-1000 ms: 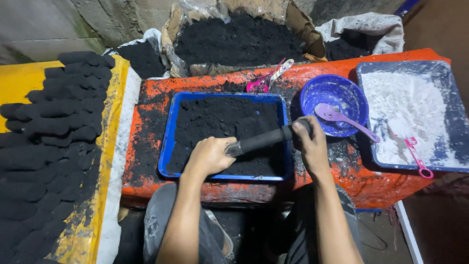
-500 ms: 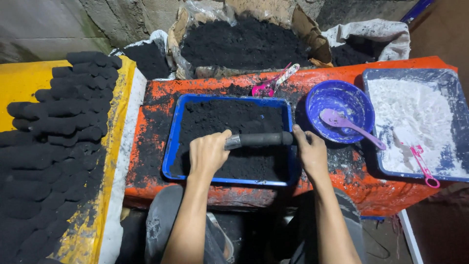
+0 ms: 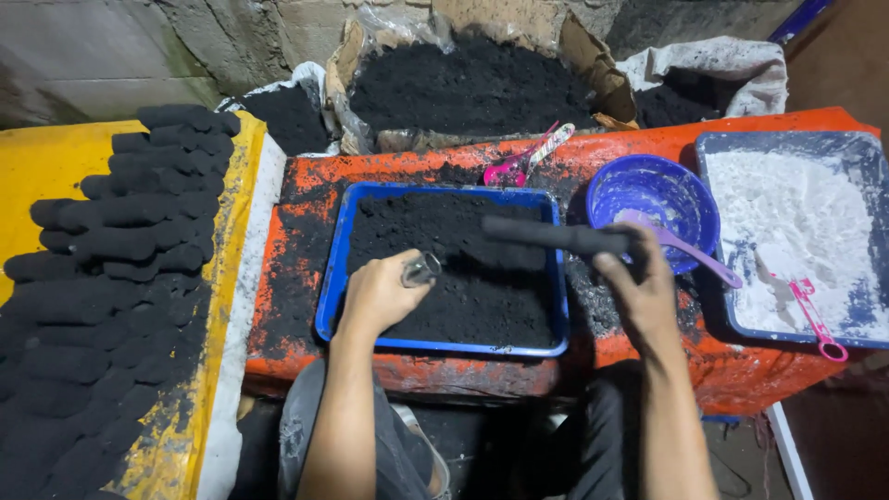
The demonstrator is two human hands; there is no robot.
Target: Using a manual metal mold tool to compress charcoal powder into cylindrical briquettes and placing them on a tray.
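Head view: a black rod (image 3: 556,237) hangs over the blue tray (image 3: 326,278) of dark powder, right hand (image 3: 639,292) pinching its right end. Left hand (image 3: 381,294), over the tray's left part, is closed on a small metal piece (image 3: 421,269).

orange table (image 3: 306,199) bears blue tray (image 3: 329,287), purple bowl (image 3: 690,199), powder tray (image 3: 708,231).

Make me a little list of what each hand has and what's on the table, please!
Left hand: holds a small grey tube over the blue tray of black powder.
Right hand: holds a long black stick.
Right of it: blue bowl with purple spoon, tray of white powder.
Left side: rows of black sticks on yellow board.
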